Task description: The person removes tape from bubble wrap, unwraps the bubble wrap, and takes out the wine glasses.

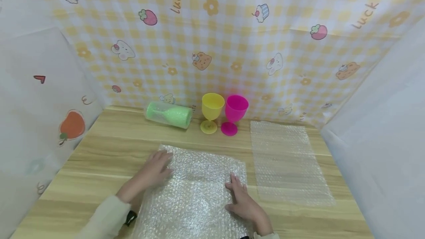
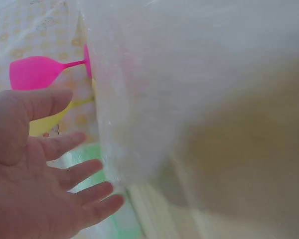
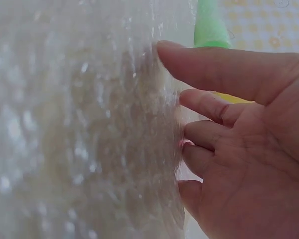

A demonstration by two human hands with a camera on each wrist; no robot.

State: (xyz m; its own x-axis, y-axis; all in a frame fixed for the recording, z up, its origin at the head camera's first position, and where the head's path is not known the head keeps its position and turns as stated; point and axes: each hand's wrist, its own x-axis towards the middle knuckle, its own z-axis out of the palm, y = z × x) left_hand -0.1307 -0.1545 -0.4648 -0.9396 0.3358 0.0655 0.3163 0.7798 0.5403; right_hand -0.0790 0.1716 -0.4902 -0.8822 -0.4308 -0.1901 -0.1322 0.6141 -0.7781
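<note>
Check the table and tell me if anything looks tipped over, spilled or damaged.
Only the wrapped green goblet stands out: it lies on its side, back left, while the yellow goblet and pink goblet stand upright. I see no spill or damage.

I have the left hand (image 1: 154, 170) at the left edge of a bubble-wrap sheet (image 1: 199, 194), and there's the right hand (image 1: 243, 200) at its right side! Beyond both hands I see a yellow goblet (image 1: 213, 108) and a pink goblet (image 1: 235, 109), upright; beyond the left, a wrapped green goblet (image 1: 170, 115) lying sideways; right of the right, a second sheet (image 1: 289, 163).
</note>
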